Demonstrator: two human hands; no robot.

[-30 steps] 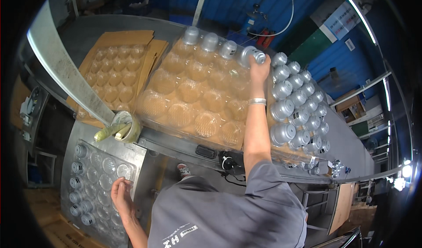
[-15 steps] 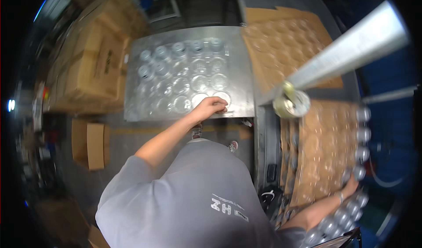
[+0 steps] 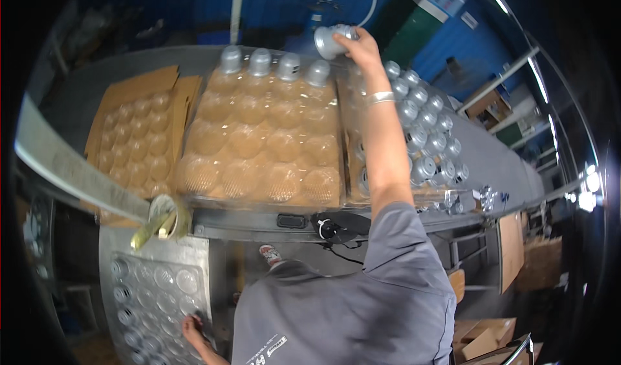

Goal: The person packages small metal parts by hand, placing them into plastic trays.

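My right hand (image 3: pixel 363 47) reaches to the back, its fingers closed round a silver cup-shaped part (image 3: pixel 328 43) tipped on its side. That part is above the far right corner of a clear moulded tray (image 3: pixel 265 139) backed with brown cardboard. A row of similar silver parts (image 3: pixel 289 66) stands along this tray's far edge. At lower left, my left hand (image 3: pixel 192 331) is over another clear tray (image 3: pixel 165 299) on a metal table, its fingers curled together. Whatever they hold, if anything, is too small to make out. Silver parts (image 3: pixel 129 318) fill the left side of that tray.
More silver parts (image 3: pixel 424 129) stand in a tray right of my arm. At left lies another clear tray on cardboard (image 3: pixel 132 135). A pale slanting post (image 3: pixel 71 164) ends beside a round holder (image 3: pixel 169 215). Cardboard boxes (image 3: pixel 485 339) are at lower right.
The view has swung to the right, toward the bench with the cardboard-backed trays. My right hand has lifted a silver part up from among the others. My left hand remains over the metal-table tray.
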